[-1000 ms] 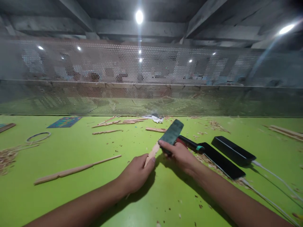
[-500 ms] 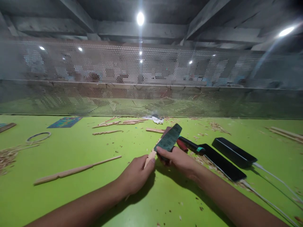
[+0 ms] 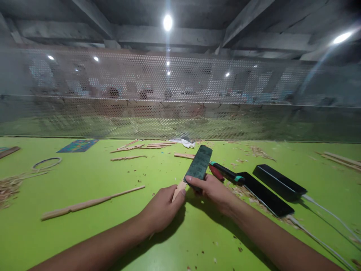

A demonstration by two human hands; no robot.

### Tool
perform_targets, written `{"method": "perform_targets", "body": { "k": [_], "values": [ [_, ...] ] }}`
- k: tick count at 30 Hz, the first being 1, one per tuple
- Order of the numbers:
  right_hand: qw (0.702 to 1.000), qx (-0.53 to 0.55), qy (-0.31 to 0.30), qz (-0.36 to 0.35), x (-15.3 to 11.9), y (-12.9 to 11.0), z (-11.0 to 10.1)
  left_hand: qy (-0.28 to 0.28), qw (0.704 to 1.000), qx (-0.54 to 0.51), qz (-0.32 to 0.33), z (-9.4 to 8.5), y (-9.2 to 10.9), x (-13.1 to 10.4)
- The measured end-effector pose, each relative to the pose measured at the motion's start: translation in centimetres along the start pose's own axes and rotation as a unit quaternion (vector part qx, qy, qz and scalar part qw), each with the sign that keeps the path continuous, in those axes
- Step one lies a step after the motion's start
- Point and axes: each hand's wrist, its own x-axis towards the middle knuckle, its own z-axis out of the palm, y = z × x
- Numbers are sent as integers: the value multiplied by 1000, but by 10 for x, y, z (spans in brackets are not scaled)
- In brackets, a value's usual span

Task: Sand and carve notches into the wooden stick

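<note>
My left hand (image 3: 163, 209) is closed around a pale carved wooden stick (image 3: 178, 190), its thumb pressed along the wood. My right hand (image 3: 210, 188) pinches a strip of dark green sandpaper (image 3: 199, 162), thumb on top and the other fingers mostly hidden beneath. The sandpaper lies over the far part of the stick and covers it. Just beyond my right hand lie a tool with a black and teal handle (image 3: 228, 173) and a red-handled tool (image 3: 216, 173). To the left, a slender carved wooden stick (image 3: 93, 203) rests on the green table (image 3: 93, 248).
A black phone (image 3: 266, 195) and a black box-shaped device (image 3: 279, 182), both with white cables, lie to the right. Several carved sticks (image 3: 141, 146) lie toward the back near a perforated metal screen (image 3: 180, 116). Wood shavings (image 3: 8, 190) and a ring (image 3: 46, 163) are at left.
The sandpaper has turned more upright and its far end has swung left, now covering more of the stick. My left hand has hardly moved.
</note>
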Motion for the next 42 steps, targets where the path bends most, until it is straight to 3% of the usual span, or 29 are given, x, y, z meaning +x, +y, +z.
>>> {"method": "perform_targets", "body": {
  "k": [5, 11, 18, 26, 32, 38, 42],
  "values": [
    [998, 36, 58, -19, 6, -3, -3, 4, 1000, 9, -22, 0, 1, 2],
    [995, 58, 82, -25, 7, -6, -6, 5, 1000, 14, -26, 0, 3, 2],
    [998, 37, 42, 5, 0, 5, 7, 4, 1000, 10, -17, 0, 3, 2],
    [995, 57, 77, -9, 9, -5, -10, 1, 999, 29, -27, -1, 3, 0],
    [998, 47, 33, 13, 1, -2, 3, -4, 999, 28, -18, -1, 5, 1],
    [993, 76, 91, -21, 12, -8, -12, -6, 999, 44, -23, -1, 8, 0],
    [994, 86, 70, -20, 10, -10, -11, -8, 999, 43, -24, -2, 9, -1]
  ]
}}
